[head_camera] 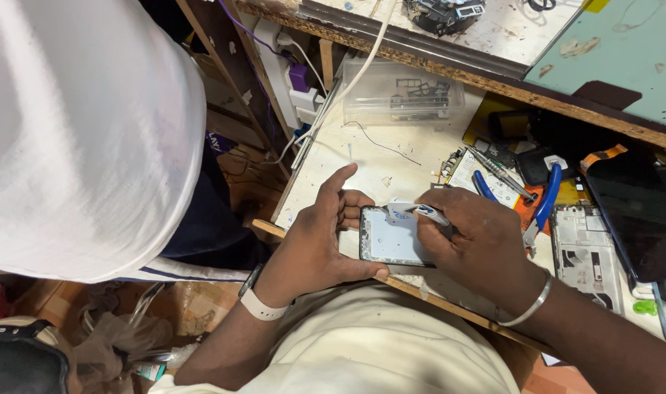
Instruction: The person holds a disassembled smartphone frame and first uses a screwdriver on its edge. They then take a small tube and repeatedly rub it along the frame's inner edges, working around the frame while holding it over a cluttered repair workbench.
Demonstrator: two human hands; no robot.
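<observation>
— Nearest to us, what do we see?

— Our left hand [314, 244] clasps a phone body [393, 237] at the front edge of the bench [333, 157], its grip closed around the left side and lower corner, the pale inner face turned up. Our right hand [479, 244] bears down on the upper right corner, fingers clenched on a slim white tool with a blue mark [420, 211], its tip lying on the phone's top edge.

— How far along does the work look?

— We judge it midway: the phone is already opened, with no screen over the pale face, and the tool is working at its upper rim. Whether anything has come loose there, we cannot tell.

— And beyond the hands?

— Just right lie blue-handled pliers [548, 197] and a stripped phone frame [588, 252], beside a dark screen panel [639, 219]. Farther back, a clear plastic box [406, 91] holds small parts. A person in a white shirt [85, 131] stands at our left.
</observation>
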